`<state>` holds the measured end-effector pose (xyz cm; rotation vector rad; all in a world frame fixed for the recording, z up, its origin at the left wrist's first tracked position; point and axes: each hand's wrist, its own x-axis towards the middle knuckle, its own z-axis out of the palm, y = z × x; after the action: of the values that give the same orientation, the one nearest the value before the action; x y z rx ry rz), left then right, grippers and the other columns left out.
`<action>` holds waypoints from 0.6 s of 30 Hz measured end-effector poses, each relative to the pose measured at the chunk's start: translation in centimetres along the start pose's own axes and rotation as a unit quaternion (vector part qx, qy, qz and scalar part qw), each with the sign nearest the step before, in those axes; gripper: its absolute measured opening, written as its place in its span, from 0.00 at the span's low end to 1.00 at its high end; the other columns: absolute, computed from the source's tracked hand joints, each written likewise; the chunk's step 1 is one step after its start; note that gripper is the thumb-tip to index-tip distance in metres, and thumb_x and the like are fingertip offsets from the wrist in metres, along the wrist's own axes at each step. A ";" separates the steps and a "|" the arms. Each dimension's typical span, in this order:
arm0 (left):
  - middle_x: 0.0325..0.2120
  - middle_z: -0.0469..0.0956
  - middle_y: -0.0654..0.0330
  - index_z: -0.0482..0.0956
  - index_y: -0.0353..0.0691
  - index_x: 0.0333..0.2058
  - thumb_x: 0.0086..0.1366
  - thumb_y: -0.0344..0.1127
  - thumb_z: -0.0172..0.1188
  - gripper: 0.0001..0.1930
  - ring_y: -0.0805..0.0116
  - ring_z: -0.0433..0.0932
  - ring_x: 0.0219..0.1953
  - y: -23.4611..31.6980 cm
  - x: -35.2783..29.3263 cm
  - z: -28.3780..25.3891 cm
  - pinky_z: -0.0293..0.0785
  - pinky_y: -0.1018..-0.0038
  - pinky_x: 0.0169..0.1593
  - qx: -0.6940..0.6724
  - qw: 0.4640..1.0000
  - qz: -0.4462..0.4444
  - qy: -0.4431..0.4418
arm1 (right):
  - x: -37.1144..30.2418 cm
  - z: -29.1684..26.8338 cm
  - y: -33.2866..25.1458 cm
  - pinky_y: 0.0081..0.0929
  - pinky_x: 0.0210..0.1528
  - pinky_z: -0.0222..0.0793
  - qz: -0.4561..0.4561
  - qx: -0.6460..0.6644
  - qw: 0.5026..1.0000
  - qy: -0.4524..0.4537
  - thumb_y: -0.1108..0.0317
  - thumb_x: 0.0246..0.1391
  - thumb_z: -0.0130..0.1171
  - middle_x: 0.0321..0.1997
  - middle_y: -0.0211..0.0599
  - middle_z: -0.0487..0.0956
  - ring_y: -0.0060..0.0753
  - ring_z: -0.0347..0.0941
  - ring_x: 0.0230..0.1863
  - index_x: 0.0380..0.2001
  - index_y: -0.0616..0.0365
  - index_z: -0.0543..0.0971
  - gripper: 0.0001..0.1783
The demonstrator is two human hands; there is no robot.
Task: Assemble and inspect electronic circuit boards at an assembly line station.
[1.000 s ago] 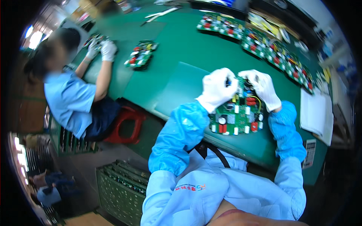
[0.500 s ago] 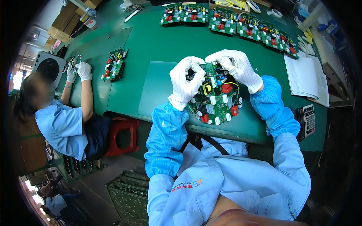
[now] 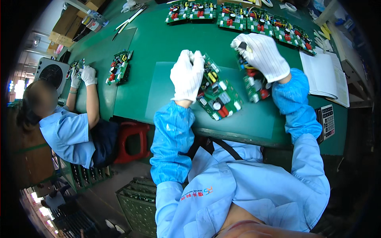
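Note:
Two green circuit boards are in front of me, one in each white-gloved hand. My left hand [image 3: 187, 75] is closed on the far left edge of the left circuit board [image 3: 219, 97], which lies tilted over the mat and carries red, yellow and black parts. My right hand [image 3: 262, 55] grips the upper part of the right circuit board [image 3: 254, 88], covering much of it; its near end with red parts shows below the glove. A gap of green mat [image 3: 254, 123] separates the two boards.
A row of similar circuit boards [image 3: 232, 20] lines the far side of the bench. Another circuit board [image 3: 119, 67] rests toward the left, near a co-worker's gloved hands [image 3: 88, 75]. An open notebook [image 3: 320, 77] and a calculator [image 3: 327, 122] lie on the right.
The two boards, side by side between my hands before, are now apart. My right hand has carried one away to the right and farther off; the left board has turned and shifted slightly left.

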<state>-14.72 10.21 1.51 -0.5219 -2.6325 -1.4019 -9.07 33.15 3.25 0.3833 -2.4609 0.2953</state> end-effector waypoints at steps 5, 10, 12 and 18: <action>0.33 0.77 0.52 0.73 0.32 0.39 0.70 0.49 0.53 0.21 0.62 0.77 0.39 -6.1 2.3 -0.3 0.70 0.68 0.45 -0.150 0.974 -0.050 -0.161 | -1.3 1.6 10.2 0.45 0.35 0.71 0.029 -0.087 0.986 -0.140 0.64 0.54 0.54 0.28 0.42 0.80 0.48 0.78 0.33 0.41 0.49 0.78 0.11; 0.54 0.73 0.57 0.69 0.35 0.58 0.71 0.51 0.51 0.26 0.69 0.71 0.54 -9.3 -0.1 -4.8 0.67 0.72 0.55 -0.342 0.884 -0.213 -0.236 | -0.6 0.8 7.9 0.40 0.48 0.72 -0.041 -0.044 0.998 0.014 0.77 0.51 0.55 0.43 0.43 0.81 0.46 0.77 0.45 0.53 0.51 0.76 0.23; 0.56 0.71 0.56 0.68 0.35 0.59 0.71 0.50 0.51 0.26 0.68 0.70 0.55 -9.3 -2.7 -5.4 0.67 0.70 0.56 -0.372 0.877 -0.199 -0.229 | -1.5 0.8 3.3 0.35 0.43 0.75 0.012 0.015 0.999 0.029 0.80 0.51 0.53 0.42 0.43 0.81 0.46 0.78 0.41 0.54 0.52 0.76 0.25; 0.57 0.71 0.45 0.71 0.32 0.56 0.68 0.35 0.55 0.20 0.49 0.70 0.59 -8.5 -9.0 -5.0 0.66 0.62 0.62 -0.116 0.993 -0.015 -0.031 | -5.7 3.7 -4.1 0.32 0.33 0.74 0.135 0.176 0.971 -0.094 0.65 0.59 0.59 0.36 0.39 0.82 0.42 0.79 0.33 0.43 0.50 0.79 0.09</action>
<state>-9.56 -0.50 -4.65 -0.5597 -2.5488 -1.7403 -5.38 29.30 -2.63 0.2282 -2.6483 0.8533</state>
